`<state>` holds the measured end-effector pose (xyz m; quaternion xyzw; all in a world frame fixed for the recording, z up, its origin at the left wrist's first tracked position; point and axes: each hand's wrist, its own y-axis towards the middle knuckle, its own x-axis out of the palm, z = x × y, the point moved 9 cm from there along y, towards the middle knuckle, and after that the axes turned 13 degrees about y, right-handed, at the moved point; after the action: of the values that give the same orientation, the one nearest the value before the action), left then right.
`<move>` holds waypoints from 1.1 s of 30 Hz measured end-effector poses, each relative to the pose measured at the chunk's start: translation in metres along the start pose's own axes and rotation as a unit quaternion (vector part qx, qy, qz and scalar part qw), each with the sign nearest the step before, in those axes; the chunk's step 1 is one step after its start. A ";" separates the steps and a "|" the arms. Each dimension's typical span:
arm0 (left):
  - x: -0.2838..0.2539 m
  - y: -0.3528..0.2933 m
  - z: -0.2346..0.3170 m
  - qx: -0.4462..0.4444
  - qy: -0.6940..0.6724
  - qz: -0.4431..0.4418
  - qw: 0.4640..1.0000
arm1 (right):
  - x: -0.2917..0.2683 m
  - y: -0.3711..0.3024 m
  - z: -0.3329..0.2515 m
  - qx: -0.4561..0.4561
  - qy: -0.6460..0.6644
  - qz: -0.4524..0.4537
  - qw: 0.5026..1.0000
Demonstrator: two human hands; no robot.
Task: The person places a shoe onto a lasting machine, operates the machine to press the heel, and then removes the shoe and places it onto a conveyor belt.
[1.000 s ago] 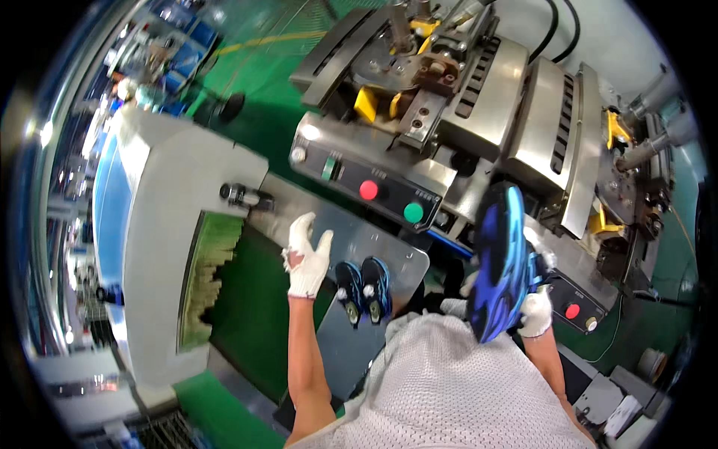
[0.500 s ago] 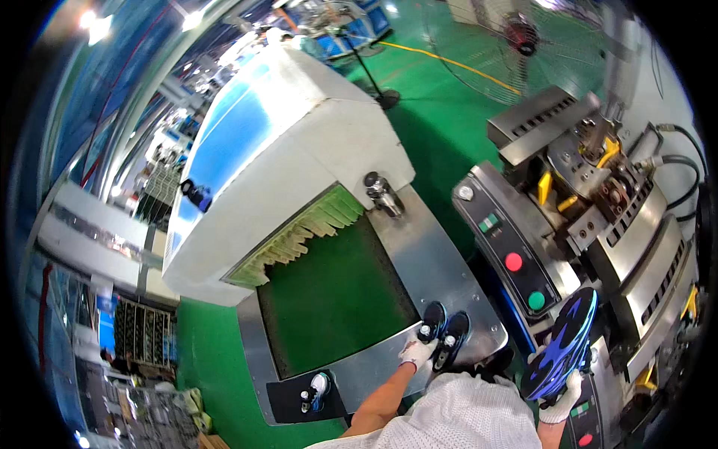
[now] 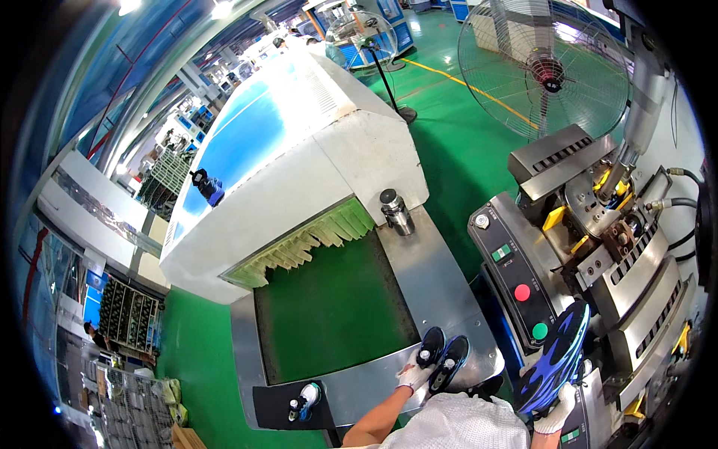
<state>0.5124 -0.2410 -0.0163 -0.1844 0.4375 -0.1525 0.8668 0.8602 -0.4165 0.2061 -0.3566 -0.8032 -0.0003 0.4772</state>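
Note:
My left hand [image 3: 411, 376], in a white knit glove, is closed at the near side of a dark shoe [image 3: 431, 347] with blue edges. That shoe stands on the metal rim of a conveyor, beside a second dark shoe [image 3: 451, 362]. Off to the right, my right hand [image 3: 557, 413], also gloved, grips one end of a larger-looking shoe [image 3: 555, 361]. Its black and blue-purple sole faces up, near a machine's control panel. My right fingers are partly hidden. A small white and dark shoe [image 3: 304, 401] rests on a black mat at the front left.
A white and blue tunnel machine [image 3: 314, 165] with a strip curtain [image 3: 303, 245] stands over the green belt [image 3: 336, 299]. A metal flask [image 3: 396, 213] sits on its frame. At right are a pressing machine [image 3: 598, 224], its button panel [image 3: 516, 273] and a fan [image 3: 544, 71].
The view has shifted, so the machines sit lower in the picture and more of the fan shows. Both hands keep their places on the shoes.

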 end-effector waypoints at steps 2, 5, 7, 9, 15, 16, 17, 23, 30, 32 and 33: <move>-0.003 -0.008 -0.005 -0.028 0.019 -0.016 0.999 | 0.004 -0.002 0.003 0.012 0.001 0.002 1.000; -0.035 -0.028 0.033 0.012 -0.037 0.022 0.999 | 0.004 -0.007 -0.001 0.002 -0.001 0.013 1.000; -0.055 -0.039 0.080 0.123 0.065 0.036 0.990 | 0.003 -0.012 -0.004 -0.003 -0.001 0.024 1.000; -0.052 -0.052 0.123 0.222 0.253 0.078 0.938 | 0.012 -0.016 -0.008 -0.005 -0.001 0.025 1.000; 0.000 -0.022 0.120 0.249 0.437 -0.001 0.864 | 0.063 -0.010 -0.016 0.022 0.026 -0.029 0.999; -0.003 -0.024 0.122 0.247 0.397 0.003 0.884 | 0.071 -0.009 -0.015 0.059 0.090 -0.059 0.992; -0.013 -0.025 0.127 0.239 0.363 0.015 0.901 | 0.067 -0.007 -0.015 0.077 0.096 -0.060 0.991; -0.009 -0.016 0.075 0.043 0.208 0.141 0.967 | 0.010 -0.008 -0.017 0.041 0.109 -0.071 0.991; -0.017 -0.019 0.100 0.129 0.272 0.050 0.952 | -0.002 -0.011 -0.026 0.004 0.102 -0.025 0.994; -0.030 -0.022 0.138 0.237 0.284 0.079 0.926 | -0.003 -0.010 -0.038 -0.018 0.086 0.004 0.996; -0.049 -0.034 0.178 0.294 0.242 0.121 0.917 | 0.003 -0.009 -0.040 -0.020 0.107 0.007 0.994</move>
<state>0.6264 -0.2169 0.1313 0.1758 0.5883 -0.2079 0.7614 0.8844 -0.4349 0.2331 -0.3699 -0.7449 -0.0506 0.5529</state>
